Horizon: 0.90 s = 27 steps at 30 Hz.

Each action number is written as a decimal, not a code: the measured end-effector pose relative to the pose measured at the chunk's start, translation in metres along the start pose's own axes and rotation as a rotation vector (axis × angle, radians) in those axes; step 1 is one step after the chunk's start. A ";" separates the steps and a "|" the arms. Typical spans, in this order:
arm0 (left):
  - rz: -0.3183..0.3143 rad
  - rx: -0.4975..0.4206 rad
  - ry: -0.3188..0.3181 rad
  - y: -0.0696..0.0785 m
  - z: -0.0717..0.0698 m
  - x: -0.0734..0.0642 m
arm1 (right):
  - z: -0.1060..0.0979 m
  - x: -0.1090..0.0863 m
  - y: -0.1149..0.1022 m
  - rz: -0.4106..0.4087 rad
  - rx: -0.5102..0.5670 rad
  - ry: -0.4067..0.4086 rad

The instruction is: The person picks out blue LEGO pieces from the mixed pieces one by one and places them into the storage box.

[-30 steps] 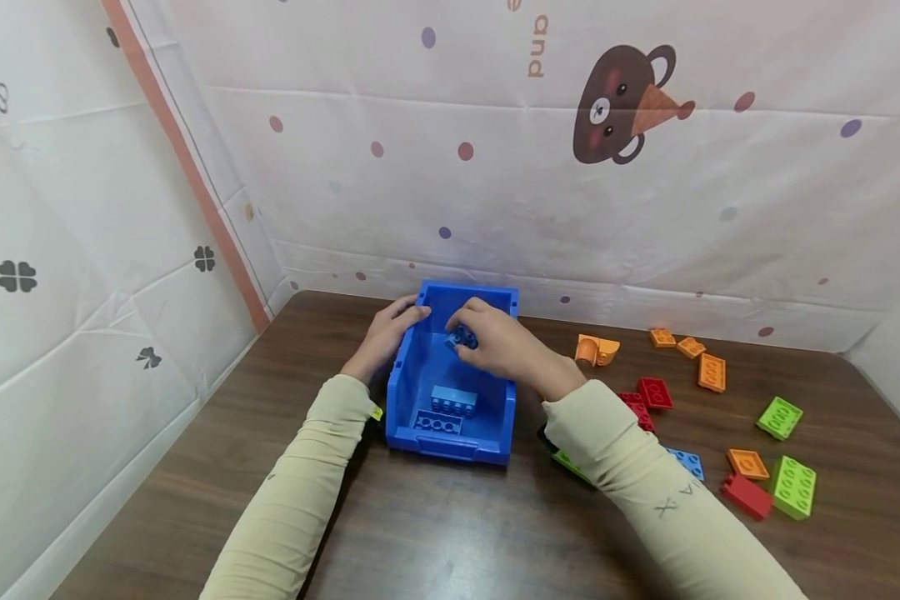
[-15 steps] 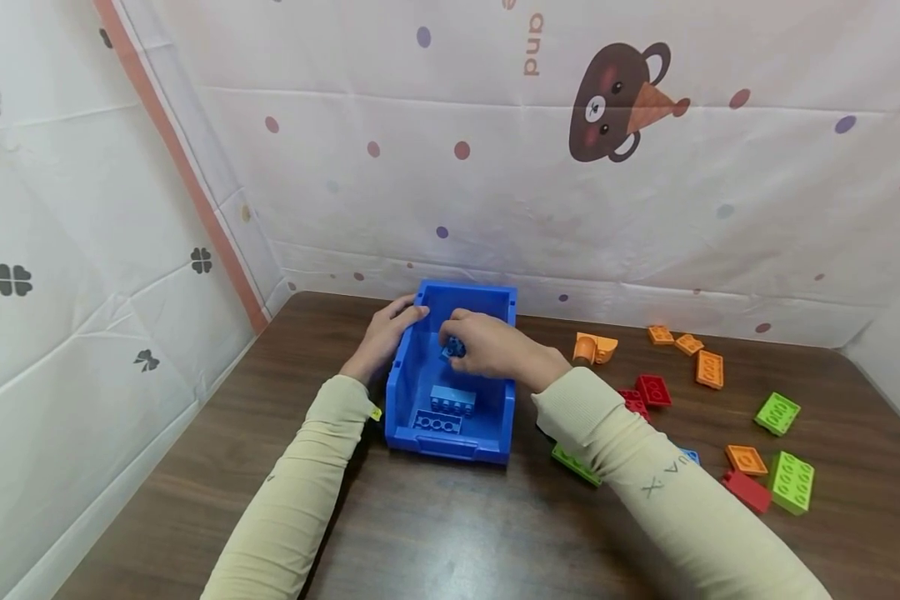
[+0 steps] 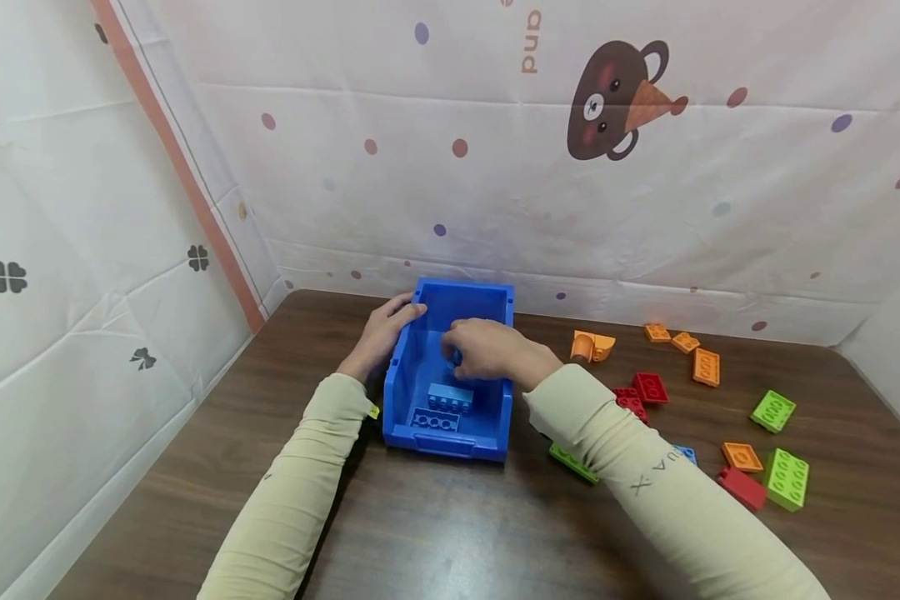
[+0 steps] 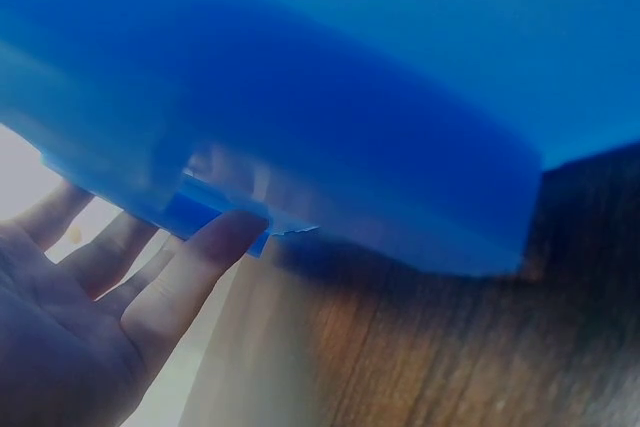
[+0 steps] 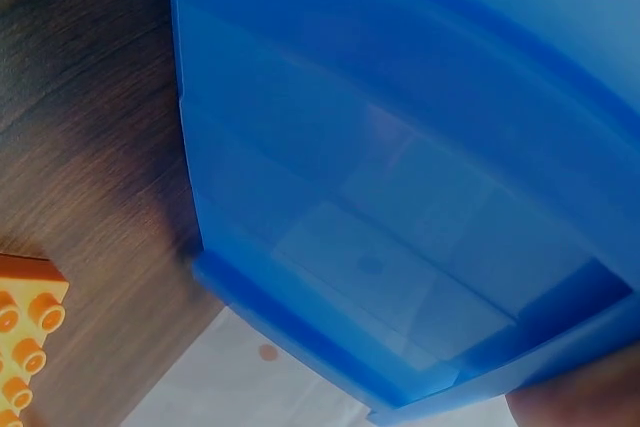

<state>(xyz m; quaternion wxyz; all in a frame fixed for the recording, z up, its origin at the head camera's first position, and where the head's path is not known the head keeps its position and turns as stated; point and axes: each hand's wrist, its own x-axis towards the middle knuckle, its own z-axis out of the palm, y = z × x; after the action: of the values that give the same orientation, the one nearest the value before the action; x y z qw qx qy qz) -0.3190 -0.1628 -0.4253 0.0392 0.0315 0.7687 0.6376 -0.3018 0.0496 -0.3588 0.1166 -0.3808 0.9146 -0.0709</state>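
At the left, the left hand (image 3: 382,332) holds the near side wall of a blue bin (image 3: 400,375), thumb at its rim. Inside, toward the front lip, lie two blue bricks (image 3: 450,398), one behind the other. Farther back, the right hand (image 3: 487,348) pinches a small blue piece (image 3: 457,357), mostly hidden. Rightward, red (image 3: 650,387), orange (image 3: 707,367) and green bricks (image 3: 787,479) scatter over the surface (image 3: 450,533).

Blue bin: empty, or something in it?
Not empty: the head view shows two blue bricks in the blue bin, near its low end, and the right hand holding another blue piece inside.
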 end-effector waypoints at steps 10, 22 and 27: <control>0.002 -0.007 -0.003 0.000 0.000 -0.001 | 0.001 0.001 -0.003 0.020 -0.073 -0.050; 0.005 -0.021 0.000 -0.003 -0.003 -0.002 | 0.003 0.002 -0.005 0.040 -0.113 -0.077; 0.022 -0.023 -0.013 -0.001 -0.001 -0.002 | 0.002 0.000 -0.005 0.064 -0.123 -0.095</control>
<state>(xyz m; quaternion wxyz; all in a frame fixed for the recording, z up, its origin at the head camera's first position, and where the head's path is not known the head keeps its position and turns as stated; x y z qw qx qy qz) -0.3174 -0.1644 -0.4258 0.0375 0.0437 0.7606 0.6467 -0.2976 0.0455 -0.3599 0.1387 -0.3606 0.9223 0.0072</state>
